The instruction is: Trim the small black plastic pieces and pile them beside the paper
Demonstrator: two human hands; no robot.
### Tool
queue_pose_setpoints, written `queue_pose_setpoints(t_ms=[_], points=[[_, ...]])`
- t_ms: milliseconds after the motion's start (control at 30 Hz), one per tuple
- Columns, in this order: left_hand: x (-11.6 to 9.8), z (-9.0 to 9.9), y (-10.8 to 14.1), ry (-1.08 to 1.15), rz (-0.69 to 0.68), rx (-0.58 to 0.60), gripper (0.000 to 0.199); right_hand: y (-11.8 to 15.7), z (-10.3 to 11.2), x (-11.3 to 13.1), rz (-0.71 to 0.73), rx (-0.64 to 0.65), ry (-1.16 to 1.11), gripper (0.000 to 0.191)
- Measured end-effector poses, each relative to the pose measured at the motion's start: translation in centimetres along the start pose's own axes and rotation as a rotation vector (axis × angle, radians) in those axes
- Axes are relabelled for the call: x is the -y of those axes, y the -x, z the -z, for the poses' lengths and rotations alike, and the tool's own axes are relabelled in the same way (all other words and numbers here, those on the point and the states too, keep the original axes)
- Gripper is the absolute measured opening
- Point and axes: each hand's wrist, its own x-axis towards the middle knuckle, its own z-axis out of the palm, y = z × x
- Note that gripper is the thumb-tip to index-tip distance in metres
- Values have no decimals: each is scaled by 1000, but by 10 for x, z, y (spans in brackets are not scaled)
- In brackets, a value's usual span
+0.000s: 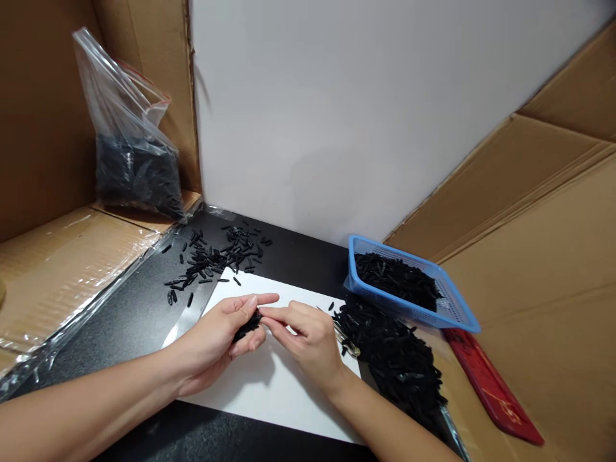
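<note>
My left hand (212, 343) hovers over the white sheet (269, 394), palm turned up and fingers curled around a small bunch of black slender pieces (246, 328). Its thumb presses toward the index finger, which points out to the right. My right hand (310, 337) meets it from the right, thumb and index finger pinched together at the end of one small dark piece by the left fingertips. Most of that piece is hidden by the fingers. Partly behind my right wrist lies a shiny metal tool (353, 350); its kind cannot be made out.
Loose black pieces (212, 260) lie scattered at the back left. On the right is a large heap (404, 366) of them, below a blue plastic basket (414, 253) holding more. A zip bag (137, 167) of dark pieces leans on cardboard. A red flat object (495, 391) lies far right.
</note>
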Motion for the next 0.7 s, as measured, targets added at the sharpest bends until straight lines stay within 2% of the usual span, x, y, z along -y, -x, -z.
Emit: queue_pose_setpoints(t_ms=[100,233,400,567,633,700], points=[[1,2,0,-4,-2,28,45,0,1,-2,69,-25,41,17],[-3,1,1,-24,-5,18,42,1,2,-4,71,-85,-9,15],[-9,0,-1,10,1,-104,29,2,2,-5,12,-126,-61,14],[-8,2,-4,-10,51,-155,22,2,3,-3,-3,-132,-105,13],[-6,4,-5,-22,54,-149,16,3,3,-2,-53,-130,-124,12],[-5,5,-6,-67,30,-93,21,3,2,-1,-150,-118,-166,16]])
